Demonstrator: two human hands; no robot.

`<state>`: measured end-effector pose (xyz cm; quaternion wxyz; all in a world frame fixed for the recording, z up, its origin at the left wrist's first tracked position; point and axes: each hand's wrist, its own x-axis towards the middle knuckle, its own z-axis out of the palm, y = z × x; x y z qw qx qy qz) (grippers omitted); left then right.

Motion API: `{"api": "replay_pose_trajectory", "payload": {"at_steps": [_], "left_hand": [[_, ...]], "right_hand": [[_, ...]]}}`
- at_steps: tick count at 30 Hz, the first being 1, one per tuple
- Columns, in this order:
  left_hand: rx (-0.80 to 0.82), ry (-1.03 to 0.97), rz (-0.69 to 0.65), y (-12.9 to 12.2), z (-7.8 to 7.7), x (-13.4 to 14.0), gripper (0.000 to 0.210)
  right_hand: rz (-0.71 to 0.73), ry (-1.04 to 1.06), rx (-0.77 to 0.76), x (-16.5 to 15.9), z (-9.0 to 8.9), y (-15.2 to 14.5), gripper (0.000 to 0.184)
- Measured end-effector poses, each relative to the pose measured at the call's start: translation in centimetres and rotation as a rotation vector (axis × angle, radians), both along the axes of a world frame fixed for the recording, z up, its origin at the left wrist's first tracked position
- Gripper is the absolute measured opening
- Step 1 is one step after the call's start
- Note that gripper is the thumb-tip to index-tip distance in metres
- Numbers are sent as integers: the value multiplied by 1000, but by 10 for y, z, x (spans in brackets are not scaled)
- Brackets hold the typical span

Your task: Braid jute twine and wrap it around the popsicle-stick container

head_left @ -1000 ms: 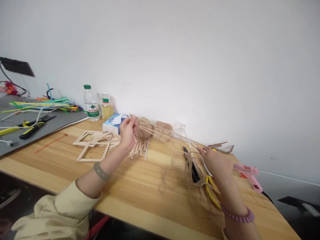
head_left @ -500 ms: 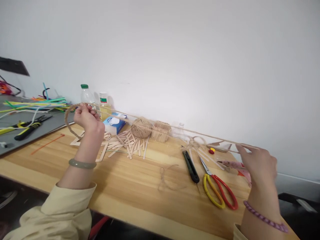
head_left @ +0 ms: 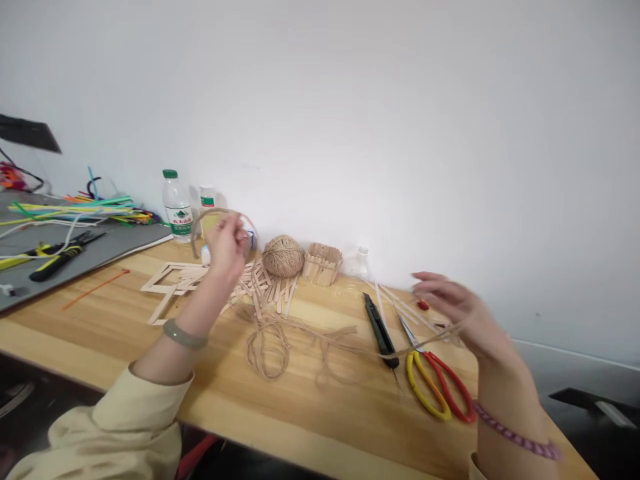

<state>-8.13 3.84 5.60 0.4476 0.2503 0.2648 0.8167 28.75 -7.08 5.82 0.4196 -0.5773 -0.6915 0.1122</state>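
My left hand (head_left: 227, 243) is raised over the left part of the table, its fingers closed on a braided twine cord (head_left: 196, 233) that curves in a loop about it. Loose strands of twine (head_left: 310, 329) hang from there and trail across the table to the right. Their far part lifts up to my right hand (head_left: 457, 307), which is blurred, with fingertips stretched to the left and the twine at its thumb side. Beneath that strand lie a black utility knife (head_left: 381, 330) and scissors (head_left: 440, 383) with yellow and red handles.
A ball of twine (head_left: 283, 256), a small basket of wooden sticks (head_left: 323, 263) and a green-capped bottle (head_left: 177, 203) stand along the wall. Loose craft sticks (head_left: 255, 287) and a stick frame (head_left: 165, 277) lie before them. Pliers (head_left: 60, 259) rest on a grey mat at left.
The twine stretched taut between my hands has dropped slack onto the table. My left hand has moved right with the braided cord; my right hand has moved left.
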Motion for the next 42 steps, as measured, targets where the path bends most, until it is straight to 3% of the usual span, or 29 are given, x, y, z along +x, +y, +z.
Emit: {"api": "replay_pose_trajectory", "payload": {"at_steps": [1, 2, 4, 5, 8, 10, 13, 16, 19, 23, 26, 31, 34, 42], "left_hand": [[14, 95, -111, -7, -3, 15, 16], [16, 202, -244, -14, -8, 29, 18], [11, 453, -499, -28, -18, 53, 23], [17, 577, -615, -35, -24, 63, 24], [-5, 872, -780, -50, -40, 85, 28], [23, 1024, -810, -55, -47, 93, 29], [144, 1110, -879, -59, -50, 97, 29], [182, 1137, -885, -60, -51, 97, 27], [140, 1192, -798, -61, -51, 95, 27], [83, 1201, -796, -63, -48, 94, 28], [57, 1158, -826, -66, -46, 96, 29], [26, 885, -911, -69, -45, 98, 29], [31, 777, -929, -71, -44, 99, 29], [-47, 791, -818, -74, -40, 99, 28]], "right_hand": [[165, -182, -107, -11, -1, 1, 17], [214, -330, -151, -21, -2, 2, 15], [146, -502, -172, -36, -9, 5, 17], [89, -493, -161, -42, -13, 7, 19], [93, -142, -174, -63, -26, 13, 20], [224, 125, -258, -81, -33, 14, 20], [423, 289, -357, -106, -42, 12, 25], [434, 317, -366, -120, -48, 9, 29], [318, 365, -333, -124, -49, 7, 29], [236, 404, -298, -124, -45, 7, 23], [243, 463, -287, -123, -43, 9, 22], [285, 762, -304, -123, -45, 9, 26], [330, 825, -313, -123, -45, 8, 27], [416, 835, -361, -121, -40, 3, 22]]}}
